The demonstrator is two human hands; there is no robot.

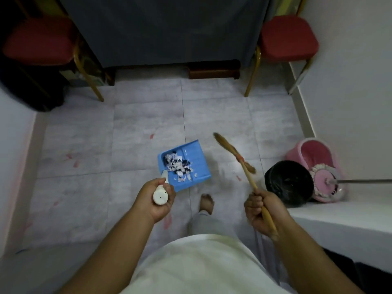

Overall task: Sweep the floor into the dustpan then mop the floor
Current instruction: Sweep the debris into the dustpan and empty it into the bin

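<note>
A blue dustpan [197,160] is held above the grey tiled floor [146,124], with a pile of white and dark scraps [177,164] lying in it. My left hand [153,200] grips its white handle [160,194]. My right hand [261,211] grips the wooden stick of a small straw broom [233,152], whose bristles point up and away to the right of the dustpan, off the floor. A pink mop bucket [314,153] with the round mop head [324,179] in it stands at the right wall.
A black-lined bin [288,183] stands beside the bucket, close to my right hand. Two red chairs [288,37] flank a cloth-covered table [165,30] at the back. Pink smears mark the tiles. My bare foot [206,202] stands below the dustpan.
</note>
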